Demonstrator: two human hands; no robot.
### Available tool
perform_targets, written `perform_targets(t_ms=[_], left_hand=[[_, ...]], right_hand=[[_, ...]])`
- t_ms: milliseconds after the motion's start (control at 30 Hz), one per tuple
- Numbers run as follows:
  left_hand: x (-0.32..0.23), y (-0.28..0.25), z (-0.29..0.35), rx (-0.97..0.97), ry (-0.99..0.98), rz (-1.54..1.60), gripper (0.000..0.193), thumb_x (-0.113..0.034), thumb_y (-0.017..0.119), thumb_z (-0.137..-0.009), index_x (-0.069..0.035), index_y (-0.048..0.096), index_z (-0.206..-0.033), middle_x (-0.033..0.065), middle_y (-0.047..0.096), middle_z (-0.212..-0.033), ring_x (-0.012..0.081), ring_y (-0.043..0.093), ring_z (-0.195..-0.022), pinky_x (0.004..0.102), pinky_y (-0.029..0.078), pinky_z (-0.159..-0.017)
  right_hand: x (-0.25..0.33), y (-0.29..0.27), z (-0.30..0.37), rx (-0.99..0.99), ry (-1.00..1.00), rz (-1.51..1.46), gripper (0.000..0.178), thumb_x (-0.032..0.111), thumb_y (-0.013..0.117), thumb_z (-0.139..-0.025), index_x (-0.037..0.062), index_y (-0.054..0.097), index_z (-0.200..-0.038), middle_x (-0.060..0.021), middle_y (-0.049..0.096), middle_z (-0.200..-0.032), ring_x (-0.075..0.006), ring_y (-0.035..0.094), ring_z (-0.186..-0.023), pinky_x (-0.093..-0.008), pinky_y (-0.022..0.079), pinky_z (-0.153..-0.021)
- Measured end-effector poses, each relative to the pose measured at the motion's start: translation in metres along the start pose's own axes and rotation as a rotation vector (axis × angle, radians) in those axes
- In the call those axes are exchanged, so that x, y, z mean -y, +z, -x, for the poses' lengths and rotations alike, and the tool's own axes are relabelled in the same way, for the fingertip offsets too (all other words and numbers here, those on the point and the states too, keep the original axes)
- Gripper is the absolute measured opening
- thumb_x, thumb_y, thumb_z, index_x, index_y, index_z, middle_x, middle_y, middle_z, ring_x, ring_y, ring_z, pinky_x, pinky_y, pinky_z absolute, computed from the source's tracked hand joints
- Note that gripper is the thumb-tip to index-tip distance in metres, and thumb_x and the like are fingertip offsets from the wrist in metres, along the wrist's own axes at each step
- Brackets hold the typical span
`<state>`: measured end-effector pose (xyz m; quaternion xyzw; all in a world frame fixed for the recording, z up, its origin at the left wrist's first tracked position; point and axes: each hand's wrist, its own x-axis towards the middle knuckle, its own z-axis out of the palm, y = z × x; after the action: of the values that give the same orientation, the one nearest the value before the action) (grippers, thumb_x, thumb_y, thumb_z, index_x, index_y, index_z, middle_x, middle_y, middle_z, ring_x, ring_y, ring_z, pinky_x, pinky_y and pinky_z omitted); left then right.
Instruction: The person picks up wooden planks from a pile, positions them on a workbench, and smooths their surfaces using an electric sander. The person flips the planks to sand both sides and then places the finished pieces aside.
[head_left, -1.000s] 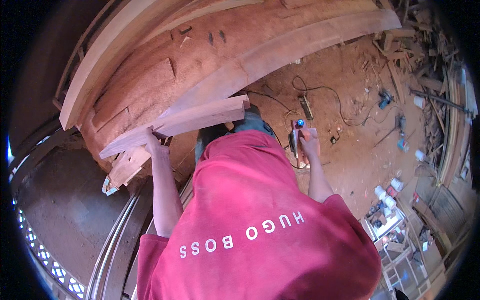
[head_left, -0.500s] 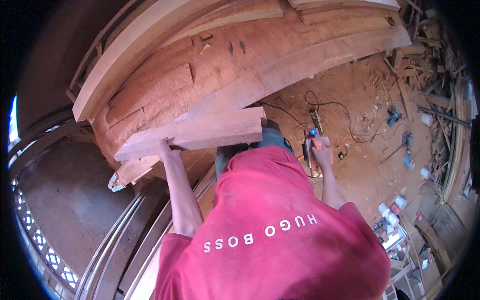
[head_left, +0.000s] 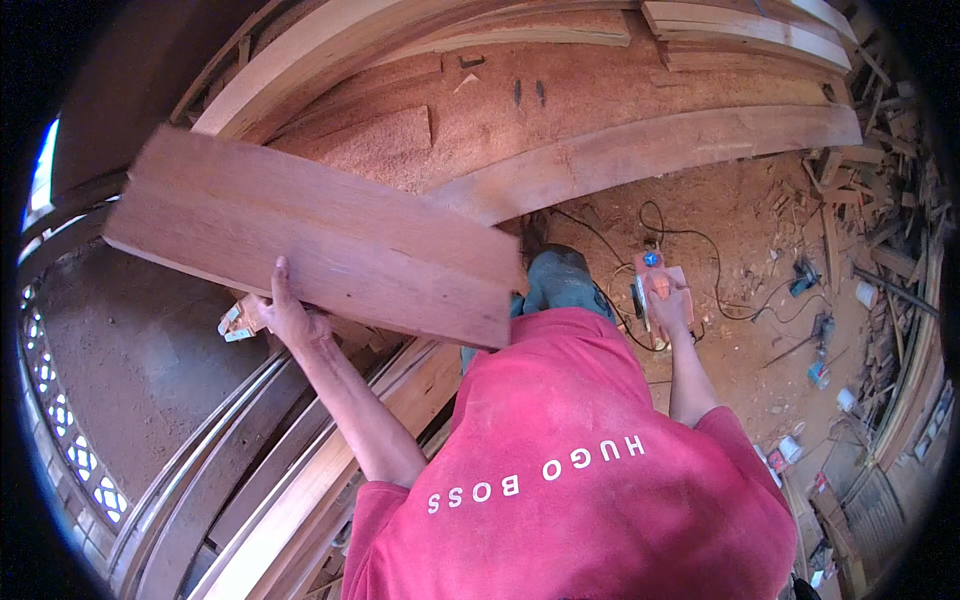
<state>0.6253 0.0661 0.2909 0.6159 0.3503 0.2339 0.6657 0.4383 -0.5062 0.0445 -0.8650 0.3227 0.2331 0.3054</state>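
Observation:
My left hand (head_left: 293,318) grips a thick, wide reddish wooden board (head_left: 330,240) by its near edge. The thumb lies over the broad face, while the other fingers are mostly hidden. The board is held up and slants down toward the right, its right end close to my body. Low at the right, my right hand (head_left: 666,300) is closed around the handle of what looks like an electric hand planer (head_left: 678,274) with a blue knob (head_left: 651,259). Its underside is hidden.
A long curved plank (head_left: 660,155) crosses behind, beside sawdust (head_left: 510,130). A black cord (head_left: 715,268) loops over the floor toward a teal power tool (head_left: 803,278). Offcuts (head_left: 900,190) pile up at far right. Long boards (head_left: 275,510) lie at lower left.
The left hand has raised and tilted the board, turning its broad face up and swinging its left end away. The right hand keeps hold of the planer. The whole view has shifted slightly.

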Motion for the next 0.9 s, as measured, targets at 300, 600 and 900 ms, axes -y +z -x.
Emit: perform_targets(t_ms=[300,600,900], left_hand=[[-0.039,0.01,-0.001,0.376,0.408,-0.604,0.023,-0.009,0.079,-0.08,0.0,0.064,-0.094,-0.0004,0.063,-0.082,0.0075,0.055,-0.074,0.0239,0.045,-0.066],[0.042,0.012,-0.03,1.04,0.255,-1.125,0.047,-0.018,0.083,-0.068,-0.003,0.069,-0.111,0.0032,0.06,-0.071,0.009,0.053,-0.069,0.0298,0.048,-0.064],[0.116,-0.041,-0.14,1.461,0.108,-1.041,0.049,-0.013,0.087,-0.063,-0.002,0.068,-0.107,0.0033,0.067,-0.082,0.0118,0.059,-0.073,0.0313,0.05,-0.069]], right_hand=[[0.0,0.012,-0.001,-0.006,0.02,-0.002,0.064,0.037,0.07,-0.081,-0.0031,0.053,-0.128,-0.0277,0.063,-0.116,-0.0403,0.062,-0.108,-0.0445,0.049,-0.091],[-0.02,0.051,0.056,-0.074,0.196,-0.087,0.066,0.044,0.072,-0.076,0.0001,0.059,-0.123,-0.0266,0.065,-0.108,-0.0406,0.063,-0.101,-0.0463,0.051,-0.084],[0.011,0.095,0.161,-0.16,0.424,-0.03,0.046,0.032,0.069,-0.081,-0.0026,0.063,-0.111,-0.024,0.069,-0.091,-0.0342,0.069,-0.087,-0.0421,0.054,-0.074]])
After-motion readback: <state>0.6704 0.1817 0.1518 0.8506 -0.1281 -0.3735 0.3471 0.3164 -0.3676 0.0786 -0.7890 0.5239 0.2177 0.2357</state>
